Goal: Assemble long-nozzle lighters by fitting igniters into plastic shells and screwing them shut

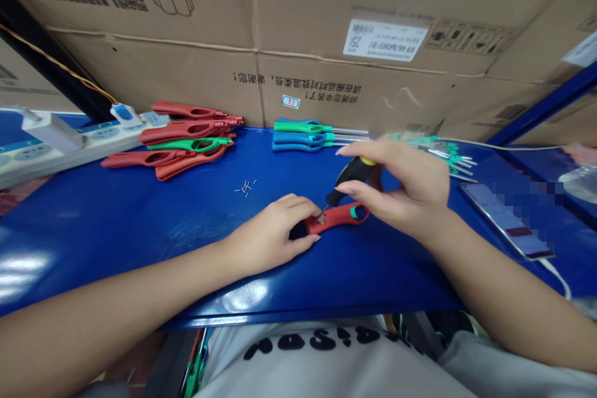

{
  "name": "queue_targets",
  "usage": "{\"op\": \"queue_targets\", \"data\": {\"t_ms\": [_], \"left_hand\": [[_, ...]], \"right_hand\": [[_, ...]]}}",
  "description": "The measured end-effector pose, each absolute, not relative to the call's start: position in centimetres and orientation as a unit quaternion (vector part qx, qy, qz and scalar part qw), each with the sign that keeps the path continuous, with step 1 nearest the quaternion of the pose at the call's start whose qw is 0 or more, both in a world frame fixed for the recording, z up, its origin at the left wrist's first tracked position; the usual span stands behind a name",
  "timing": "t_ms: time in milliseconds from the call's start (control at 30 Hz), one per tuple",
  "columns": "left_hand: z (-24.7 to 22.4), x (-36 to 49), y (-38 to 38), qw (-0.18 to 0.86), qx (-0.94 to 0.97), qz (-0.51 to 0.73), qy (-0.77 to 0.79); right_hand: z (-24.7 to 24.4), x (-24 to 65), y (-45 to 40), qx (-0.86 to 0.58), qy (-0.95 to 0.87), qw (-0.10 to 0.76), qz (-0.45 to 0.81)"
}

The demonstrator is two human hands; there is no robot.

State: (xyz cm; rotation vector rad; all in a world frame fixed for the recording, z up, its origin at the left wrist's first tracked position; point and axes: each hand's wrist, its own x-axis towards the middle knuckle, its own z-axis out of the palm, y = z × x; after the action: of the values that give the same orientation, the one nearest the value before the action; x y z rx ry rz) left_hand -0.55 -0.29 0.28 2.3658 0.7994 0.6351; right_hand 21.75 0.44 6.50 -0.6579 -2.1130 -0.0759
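Observation:
On the blue table lies a red lighter casing (pixel 336 217) with a teal trigger showing in its opening. The fingers and thumb of my left hand (pixel 280 233) close around its left end. A black and yellow screwdriver (pixel 347 181) is gripped in my right hand (pixel 405 183). It is tilted, with its tip down at the left part of the casing, beside my left fingertips. Whether the tip sits in a screw is too small to tell. Several small screws (pixel 245 187) lie loose to the left, beyond my left hand.
Red and green casings (pixel 186 134) are piled at the back left, near a white power strip (pixel 105 134). Blue and green lighters (pixel 298 135) with metal tubes lie at the back middle. More metal tubes (pixel 459 161) and a phone (pixel 508 221) are at right. A cardboard box (pixel 303 12) stands behind.

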Motion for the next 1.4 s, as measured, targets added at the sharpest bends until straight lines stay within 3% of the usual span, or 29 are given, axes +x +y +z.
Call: {"op": "queue_targets", "data": {"t_ms": [133, 200, 367, 567, 733, 800, 933, 1133, 1300, 1400], "left_hand": [[0.29, -0.52, -0.3, 0.269, 0.885, 0.24, 0.295], [0.32, -0.5, -0.32, 0.265, 0.885, 0.24, 0.296], [0.25, -0.5, -0.3, 0.272, 0.884, 0.238, 0.297], [0.08, -0.56, -0.28, 0.261, 0.887, 0.24, 0.298], [0.22, -0.53, -0.26, 0.27, 0.885, 0.239, 0.295], [0.27, -0.52, -0.23, 0.269, 0.885, 0.236, 0.298], [0.3, -0.52, -0.22, 0.272, 0.884, 0.235, 0.299], [0.31, -0.55, -0.24, 0.278, 0.883, 0.236, 0.296], [0.39, -0.54, -0.24, 0.273, 0.884, 0.236, 0.296], [0.38, -0.53, -0.27, 0.268, 0.885, 0.239, 0.295]], "right_hand": [[6.17, 21.55, 0.36, -0.258, -0.845, 0.418, 0.211], [6.01, 21.39, 0.34, -0.264, -0.824, 0.421, 0.271], [6.0, 21.23, 0.53, -0.267, -0.826, 0.494, 0.054], [6.14, 20.97, 0.28, -0.273, -0.805, 0.433, 0.301], [5.9, 21.03, 0.52, -0.29, -0.813, 0.499, 0.078], [5.87, 21.16, 0.52, -0.286, -0.824, 0.476, 0.111], [6.12, 21.24, 0.32, -0.282, -0.814, 0.403, 0.31], [6.31, 21.23, 0.33, -0.314, -0.829, 0.461, 0.039], [6.28, 21.41, 0.14, -0.29, -0.83, 0.413, 0.238], [6.51, 21.47, 0.1, -0.294, -0.834, 0.444, 0.146]]}}
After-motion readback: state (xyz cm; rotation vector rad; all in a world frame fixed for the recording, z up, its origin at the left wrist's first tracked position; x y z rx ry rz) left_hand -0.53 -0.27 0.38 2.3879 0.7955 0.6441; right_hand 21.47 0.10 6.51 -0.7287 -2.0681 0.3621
